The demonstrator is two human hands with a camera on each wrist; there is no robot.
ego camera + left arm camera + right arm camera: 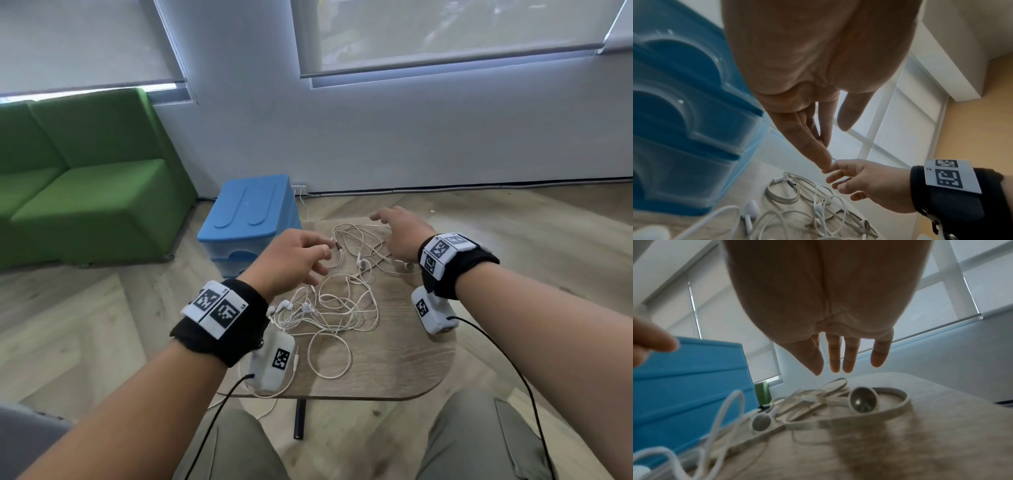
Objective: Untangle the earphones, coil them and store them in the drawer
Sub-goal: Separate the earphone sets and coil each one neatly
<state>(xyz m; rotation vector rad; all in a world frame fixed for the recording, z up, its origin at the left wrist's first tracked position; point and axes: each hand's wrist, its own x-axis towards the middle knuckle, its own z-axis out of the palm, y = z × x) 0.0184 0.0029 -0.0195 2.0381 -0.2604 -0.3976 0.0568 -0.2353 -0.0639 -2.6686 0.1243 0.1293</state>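
White earphones [337,298] lie in a loose tangle across the middle of the small wood-grain table [404,370], stretching from 6 to 12 o'clock; one cable loop droops over the near edge at 7 o'clock. Bare tabletop shows at 4 o'clock. Both hands hover over the far part of the tangle, empty: the left hand [291,257] with loosely spread fingers, the right hand [400,233] with fingers straight. A blue drawer unit [250,219] stands just beyond the table's 10 o'clock corner, a green sofa [85,185] farther left under blinded windows.
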